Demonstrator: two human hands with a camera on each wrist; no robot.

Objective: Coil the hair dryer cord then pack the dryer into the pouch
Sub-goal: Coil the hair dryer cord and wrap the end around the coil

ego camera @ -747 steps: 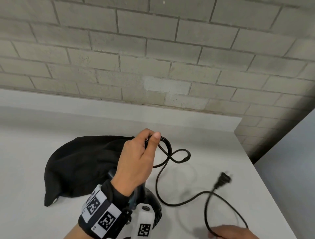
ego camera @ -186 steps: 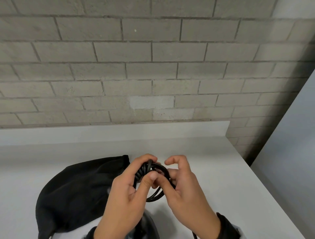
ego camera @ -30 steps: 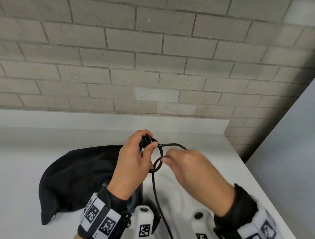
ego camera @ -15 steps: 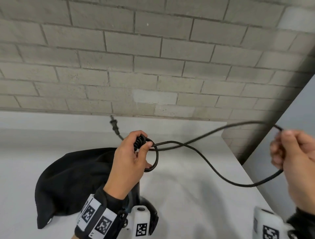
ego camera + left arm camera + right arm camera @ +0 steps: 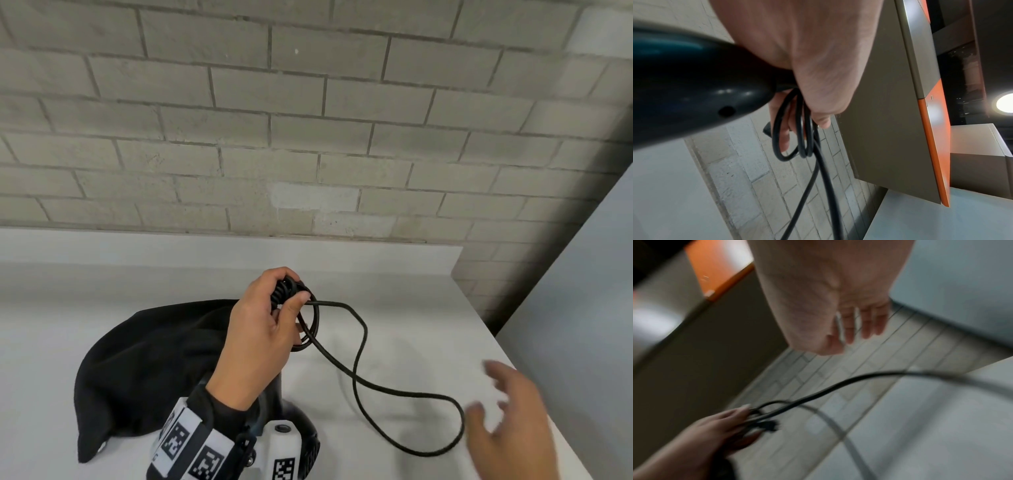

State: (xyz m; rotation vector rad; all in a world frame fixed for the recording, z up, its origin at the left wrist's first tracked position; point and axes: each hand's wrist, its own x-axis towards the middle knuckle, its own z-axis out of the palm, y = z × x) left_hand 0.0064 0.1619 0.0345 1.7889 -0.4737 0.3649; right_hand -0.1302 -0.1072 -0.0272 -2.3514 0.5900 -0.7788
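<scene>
Right hand (image 5: 507,425) has released the cord (image 5: 359,346), fingers now spread and blurred above the white table (image 5: 411,342); the slack loop dropped onto it. Left hand (image 5: 260,339) still clamps the round rubbery coils and glossy dryer (image 5: 690,84) handle, beside the soft black pouch (image 5: 144,370).

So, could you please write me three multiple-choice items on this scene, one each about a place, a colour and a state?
1. Where does the pouch lie?
A. on the white counter, left of the left hand
B. hanging on the brick wall
C. under the right hand

2. What colour is the cord?
A. white
B. orange
C. black

3. What is the right hand doing?
A. gripping the plug
B. open, holding nothing
C. pressing the pouch

Answers: 1 A, the head view shows it lying there; 2 C, black in every view; 3 B, its fingers are spread, clear of the cord.
</scene>
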